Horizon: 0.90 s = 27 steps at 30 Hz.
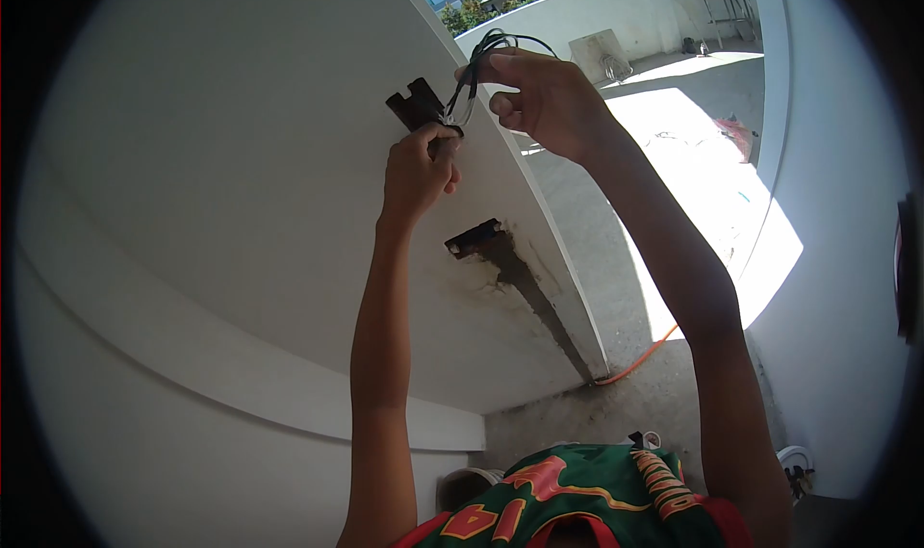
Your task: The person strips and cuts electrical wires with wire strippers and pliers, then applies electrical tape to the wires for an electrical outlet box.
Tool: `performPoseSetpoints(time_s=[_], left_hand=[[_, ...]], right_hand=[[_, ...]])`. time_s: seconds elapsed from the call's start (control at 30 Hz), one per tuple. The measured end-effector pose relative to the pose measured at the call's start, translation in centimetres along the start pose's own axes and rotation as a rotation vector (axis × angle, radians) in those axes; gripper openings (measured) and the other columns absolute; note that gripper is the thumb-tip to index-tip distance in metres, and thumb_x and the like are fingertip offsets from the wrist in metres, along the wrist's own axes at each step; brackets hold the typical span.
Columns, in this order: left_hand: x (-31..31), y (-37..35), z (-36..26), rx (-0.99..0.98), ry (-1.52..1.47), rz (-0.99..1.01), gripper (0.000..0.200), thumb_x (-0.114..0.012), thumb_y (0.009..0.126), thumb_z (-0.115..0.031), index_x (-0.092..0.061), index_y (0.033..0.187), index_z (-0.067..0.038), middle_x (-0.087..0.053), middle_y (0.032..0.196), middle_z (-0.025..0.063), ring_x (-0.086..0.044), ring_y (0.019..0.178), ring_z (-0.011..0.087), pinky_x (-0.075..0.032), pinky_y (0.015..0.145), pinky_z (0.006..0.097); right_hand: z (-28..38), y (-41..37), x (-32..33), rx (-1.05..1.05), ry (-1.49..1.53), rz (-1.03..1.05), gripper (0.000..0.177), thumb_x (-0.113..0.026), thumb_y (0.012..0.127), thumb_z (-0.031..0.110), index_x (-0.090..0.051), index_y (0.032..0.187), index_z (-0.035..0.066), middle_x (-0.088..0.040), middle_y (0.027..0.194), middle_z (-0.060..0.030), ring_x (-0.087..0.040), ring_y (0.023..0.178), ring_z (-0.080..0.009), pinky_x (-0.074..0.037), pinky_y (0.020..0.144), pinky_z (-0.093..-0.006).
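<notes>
Black and pale electrical wires (pixel 495 40) come out of a dark wall box (pixel 414 103) set in the white wall. My left hand (pixel 416 175) is closed at the box's right edge, its thumb and fingers pinching the wires close to where they emerge. Higher and to the right, my right hand (pixel 553 101) is closed on the looped upper part of the wires. The fingertips there are partly hidden by the loops. Below my hands sits a second dark box opening (pixel 474 239) in the same wall.
A grey cement strip (pixel 539 303) runs from the lower box down to an orange conduit (pixel 640 360) on the concrete floor. The wall ends at a vertical edge beside a sunlit terrace (pixel 712 173). A bucket-like container (pixel 467 487) stands near my body.
</notes>
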State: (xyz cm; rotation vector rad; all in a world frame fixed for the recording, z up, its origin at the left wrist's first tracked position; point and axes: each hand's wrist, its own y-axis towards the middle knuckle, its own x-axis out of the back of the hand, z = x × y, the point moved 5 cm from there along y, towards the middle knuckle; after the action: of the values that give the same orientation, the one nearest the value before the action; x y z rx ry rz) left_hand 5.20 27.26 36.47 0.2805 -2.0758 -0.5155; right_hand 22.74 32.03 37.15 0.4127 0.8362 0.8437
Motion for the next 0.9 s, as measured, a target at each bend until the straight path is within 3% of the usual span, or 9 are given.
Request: performPoseSetpoints(time_s=[0.17,0.27,0.37,0.47,0.77,0.9], left_hand=[[0.1,0.1,0.4,-0.029,-0.038,0.034,0.021,-0.06,0.09,-0.014,-0.062,0.107,-0.001,-0.061,0.057,0.0062,-0.058,0.046,0.0111,-0.047,0.048,0.0265],[1.2,-1.4,-0.5,0.018,0.104,-0.028,0.025,-0.06,0.091,-0.015,-0.059,0.113,-0.003,-0.063,0.058,0.007,-0.06,0.046,0.0133,-0.05,0.051,0.0297],[0.9,-1.2,1.0,0.03,0.565,0.059,0.038,-0.059,0.091,-0.022,-0.053,0.123,-0.003,-0.065,0.062,0.0085,-0.065,0.053,0.0203,-0.053,0.058,0.0356],[0.9,-0.8,0.1,-0.101,0.912,-0.004,0.052,-0.06,0.09,-0.031,-0.048,0.131,-0.001,-0.067,0.07,0.0114,-0.068,0.064,0.0278,-0.054,0.064,0.0404],[1.2,0.1,-1.0,-0.05,1.001,0.145,0.06,-0.066,0.085,-0.04,-0.049,0.13,-0.004,-0.068,0.081,0.0152,-0.069,0.079,0.0326,-0.054,0.071,0.0441],[1.2,0.1,-2.0,-0.024,1.017,0.264,0.056,-0.069,0.084,-0.038,-0.051,0.124,-0.004,-0.068,0.084,0.0155,-0.069,0.082,0.0322,-0.054,0.073,0.0444]], right_hand=[[-0.2,-0.1,0.2,-0.017,-0.037,0.004,0.029,-0.06,0.092,0.027,-0.06,0.108,0.003,-0.064,0.109,-0.0143,-0.056,0.063,-0.0109,-0.047,0.058,-0.0194],[-0.1,-0.2,0.4,-0.022,-0.044,-0.01,0.031,-0.059,0.092,0.029,-0.06,0.108,0.002,-0.064,0.109,-0.0148,-0.055,0.062,-0.0107,-0.046,0.057,-0.0196],[0.1,-0.4,0.6,-0.027,-0.072,-0.009,0.031,-0.059,0.092,0.027,-0.059,0.108,0.002,-0.064,0.108,-0.0147,-0.054,0.062,-0.0103,-0.046,0.057,-0.0197],[-0.4,-0.3,0.8,-0.029,-0.034,0.008,0.03,-0.059,0.091,0.027,-0.059,0.109,0.002,-0.064,0.108,-0.0144,-0.053,0.062,-0.0099,-0.046,0.057,-0.0192],[-0.5,-0.8,0.1,-0.042,-0.035,-0.003,0.031,-0.058,0.091,0.026,-0.059,0.11,0.003,-0.065,0.107,-0.0111,-0.053,0.063,-0.0093,-0.045,0.059,-0.0205],[-0.4,-1.2,0.8,-0.06,-0.027,0.031,0.03,-0.063,0.088,0.029,-0.063,0.107,0.006,-0.064,0.106,-0.0076,-0.056,0.07,-0.0103,-0.048,0.067,-0.0254]])
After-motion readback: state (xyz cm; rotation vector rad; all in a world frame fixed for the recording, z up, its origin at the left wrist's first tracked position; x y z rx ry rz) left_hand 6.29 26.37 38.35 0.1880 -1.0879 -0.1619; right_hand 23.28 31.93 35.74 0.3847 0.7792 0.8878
